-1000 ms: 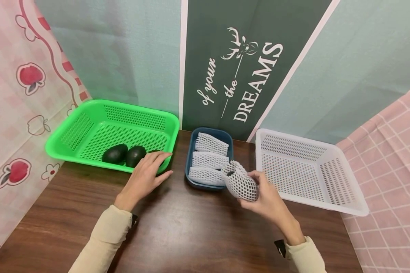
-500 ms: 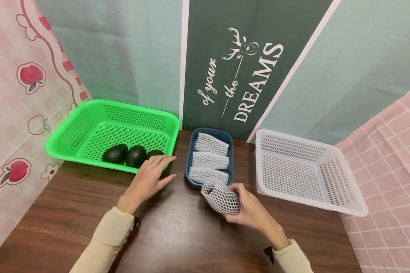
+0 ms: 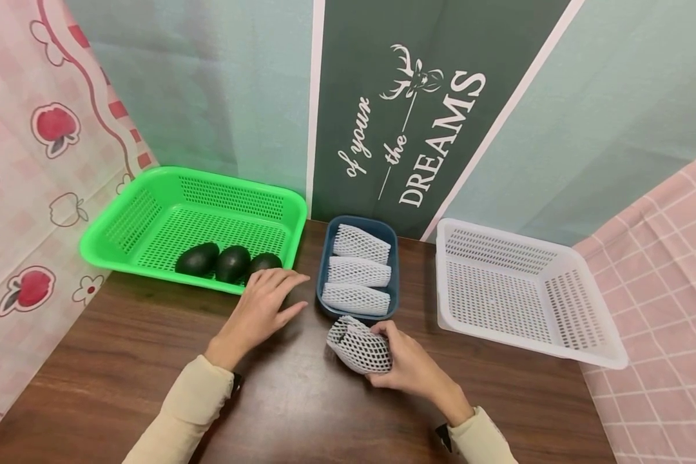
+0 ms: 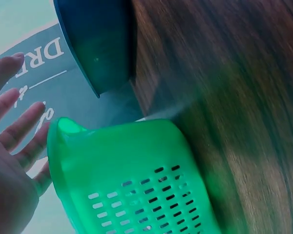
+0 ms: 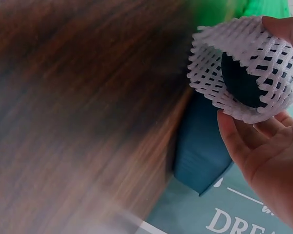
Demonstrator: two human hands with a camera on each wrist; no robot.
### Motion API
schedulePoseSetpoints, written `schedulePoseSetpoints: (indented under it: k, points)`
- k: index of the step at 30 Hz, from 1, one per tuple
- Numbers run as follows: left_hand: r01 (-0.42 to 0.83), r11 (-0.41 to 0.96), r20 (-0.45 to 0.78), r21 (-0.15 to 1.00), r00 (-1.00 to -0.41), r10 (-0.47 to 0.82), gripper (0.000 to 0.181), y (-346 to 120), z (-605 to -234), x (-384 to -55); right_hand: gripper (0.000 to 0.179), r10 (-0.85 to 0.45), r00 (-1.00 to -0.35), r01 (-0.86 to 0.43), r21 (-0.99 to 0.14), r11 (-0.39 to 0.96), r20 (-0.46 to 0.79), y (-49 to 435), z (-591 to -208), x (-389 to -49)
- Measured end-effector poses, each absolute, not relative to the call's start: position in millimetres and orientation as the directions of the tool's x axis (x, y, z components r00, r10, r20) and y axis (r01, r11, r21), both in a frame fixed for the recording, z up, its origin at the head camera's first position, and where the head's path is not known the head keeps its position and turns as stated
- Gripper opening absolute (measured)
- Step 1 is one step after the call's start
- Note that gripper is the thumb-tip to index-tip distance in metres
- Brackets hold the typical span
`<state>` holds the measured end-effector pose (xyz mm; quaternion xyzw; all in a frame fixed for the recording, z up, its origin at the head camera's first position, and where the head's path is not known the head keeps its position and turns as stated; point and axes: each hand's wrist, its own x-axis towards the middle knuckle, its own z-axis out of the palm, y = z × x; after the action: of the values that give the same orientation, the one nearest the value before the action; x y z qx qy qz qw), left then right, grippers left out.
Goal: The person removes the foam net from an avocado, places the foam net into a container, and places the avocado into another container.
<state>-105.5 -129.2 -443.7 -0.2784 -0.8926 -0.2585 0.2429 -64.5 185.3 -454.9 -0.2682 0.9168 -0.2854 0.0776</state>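
Observation:
My right hand [image 3: 406,361] grips an avocado in a white foam net [image 3: 361,347], just in front of the blue bin. The right wrist view shows the dark avocado [image 5: 241,83] through the net's open end, thumb and fingers on either side. My left hand [image 3: 261,309] holds nothing; its fingers are spread near the right front corner of the green basket [image 3: 107,245]. Three dark avocados [image 3: 232,263] lie along that basket's front side, the rightmost partly behind the left hand. Three flat white foam nets [image 3: 358,270] lie in a column in the blue bin [image 3: 396,277].
To the right stands a white perforated basket [image 3: 499,338]. All the containers sit on a dark wood table [image 3: 290,419], in a row toward the printed cloth [image 3: 249,96] behind. Patterned pink cloths hang at the left and right.
My right hand has carried the netted avocado left and toward me, from beside the blue bin to in front of it. My left hand has drifted slightly right and nearer, uncovering more of the rightmost avocado.

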Motion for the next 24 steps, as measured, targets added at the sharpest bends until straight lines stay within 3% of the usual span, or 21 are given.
schedulePoseSetpoints:
  k: [9,24]
  points:
    - [0.689,0.662,0.58,0.295,-0.68,0.449,0.035,-119,-446,-100,0.073,-0.542,-0.84,-0.43,-0.58,0.692,-0.024,180,-463,-64]
    - [0.649,0.639,0.402,0.413,-0.76,0.511,0.028,-109,-457,-88,0.069,-0.558,-0.829,-0.441,-0.626,0.643,0.011,183,-470,-64]
